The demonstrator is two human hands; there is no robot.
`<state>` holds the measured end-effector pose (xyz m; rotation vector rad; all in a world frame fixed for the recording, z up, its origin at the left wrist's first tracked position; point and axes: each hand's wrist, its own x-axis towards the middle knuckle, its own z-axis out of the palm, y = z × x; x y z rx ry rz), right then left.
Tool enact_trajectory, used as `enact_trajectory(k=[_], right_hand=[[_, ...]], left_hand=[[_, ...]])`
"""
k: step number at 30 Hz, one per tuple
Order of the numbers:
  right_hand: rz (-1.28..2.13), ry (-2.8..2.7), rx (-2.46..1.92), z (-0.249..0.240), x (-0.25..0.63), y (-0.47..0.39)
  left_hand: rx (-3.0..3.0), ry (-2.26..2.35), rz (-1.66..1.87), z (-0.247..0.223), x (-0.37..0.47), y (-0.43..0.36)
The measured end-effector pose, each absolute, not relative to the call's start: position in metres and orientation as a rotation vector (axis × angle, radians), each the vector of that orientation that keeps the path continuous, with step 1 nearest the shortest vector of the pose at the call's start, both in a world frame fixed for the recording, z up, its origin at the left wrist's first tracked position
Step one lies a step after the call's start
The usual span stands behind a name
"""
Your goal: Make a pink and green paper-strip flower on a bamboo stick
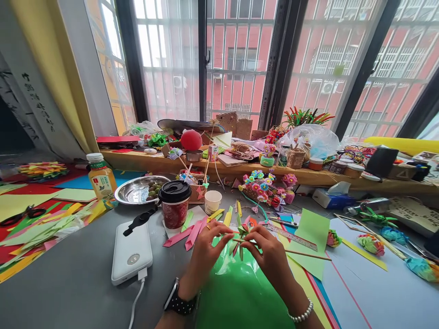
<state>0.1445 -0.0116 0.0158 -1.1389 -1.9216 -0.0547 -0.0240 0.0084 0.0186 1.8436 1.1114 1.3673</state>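
Green-and-pink folded-paper cluster (243,229) sits lower centre on a thin tan wooden stick (308,255), pinched by my left hand (205,249) and right hand (270,250), whose narrowed fingertips should press lightly, sparing creases.

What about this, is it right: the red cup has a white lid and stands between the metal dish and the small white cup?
Not quite: the lid is black, not white, as the head view shows. The red cup does stand between the metal dish and the small white cup.
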Motion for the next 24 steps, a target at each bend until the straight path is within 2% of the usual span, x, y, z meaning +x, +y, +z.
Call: enact_trajectory(k=[5,24], right_hand=[[-0.059,-1.993,-1.105,0.0155,0.1444,-0.0111],[0.012,-1.993,-1.119,0.0106,0.1496,-0.0066]], left_hand=[[2.171,1.017,1.231,0.0162,-0.022,0.0069],[2.278,1.114,1.282,0.0132,-0.0209,0.0087]])
